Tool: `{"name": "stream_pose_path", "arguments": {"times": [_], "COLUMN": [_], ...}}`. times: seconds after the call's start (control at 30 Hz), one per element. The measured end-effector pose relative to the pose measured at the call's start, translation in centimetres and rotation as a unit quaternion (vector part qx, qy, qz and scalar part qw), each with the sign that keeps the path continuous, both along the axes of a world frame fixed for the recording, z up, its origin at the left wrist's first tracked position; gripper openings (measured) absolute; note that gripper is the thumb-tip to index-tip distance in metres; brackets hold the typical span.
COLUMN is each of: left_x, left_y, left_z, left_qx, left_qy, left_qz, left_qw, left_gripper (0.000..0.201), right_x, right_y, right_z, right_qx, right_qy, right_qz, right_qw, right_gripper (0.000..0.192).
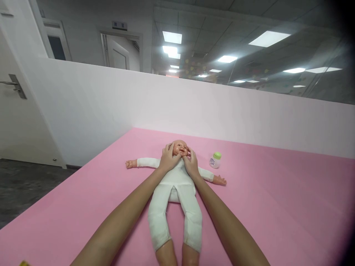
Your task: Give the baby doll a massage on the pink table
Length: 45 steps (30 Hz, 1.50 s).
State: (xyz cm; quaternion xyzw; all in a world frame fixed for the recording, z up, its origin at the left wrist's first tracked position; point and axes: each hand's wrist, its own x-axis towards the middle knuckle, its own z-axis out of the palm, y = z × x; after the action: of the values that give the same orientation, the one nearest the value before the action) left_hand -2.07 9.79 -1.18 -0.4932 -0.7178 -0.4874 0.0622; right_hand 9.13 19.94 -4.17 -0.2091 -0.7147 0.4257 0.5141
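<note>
A baby doll point(174, 192) in a white suit lies on its back on the pink mat point(277, 207), arms spread, head pointing away from me. My left hand point(168, 159) rests against the left side of the doll's head, fingers on its cheek and temple. My right hand point(190, 161) touches the right cheek, fingers up along the face. Both hands press on the face rather than grasp it. A small white bottle with a green cap point(215, 160) stands upright just right of the doll's head, apart from my right hand.
A white partition wall point(222, 111) borders the mat at the back and left. Left of it, a dark floor point(24, 188) and a white door with a handle point(13, 87). A small yellow thing point(24, 263) shows at the bottom left edge.
</note>
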Motion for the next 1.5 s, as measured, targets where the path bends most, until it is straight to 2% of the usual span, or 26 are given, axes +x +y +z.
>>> {"name": "stream_pose_path", "arguments": {"times": [1.5], "left_x": [0.08], "left_y": [0.07], "left_z": [-0.04], "left_qx": [0.007], "left_qy": [-0.010], "left_qz": [0.003], "left_qw": [1.000], "left_gripper": [0.068], "right_x": [-0.04], "right_y": [0.16], "right_z": [-0.14], "right_qx": [-0.006], "right_qy": [0.000], "right_qz": [0.007], "right_qw": [1.000], "right_gripper": [0.054]}}
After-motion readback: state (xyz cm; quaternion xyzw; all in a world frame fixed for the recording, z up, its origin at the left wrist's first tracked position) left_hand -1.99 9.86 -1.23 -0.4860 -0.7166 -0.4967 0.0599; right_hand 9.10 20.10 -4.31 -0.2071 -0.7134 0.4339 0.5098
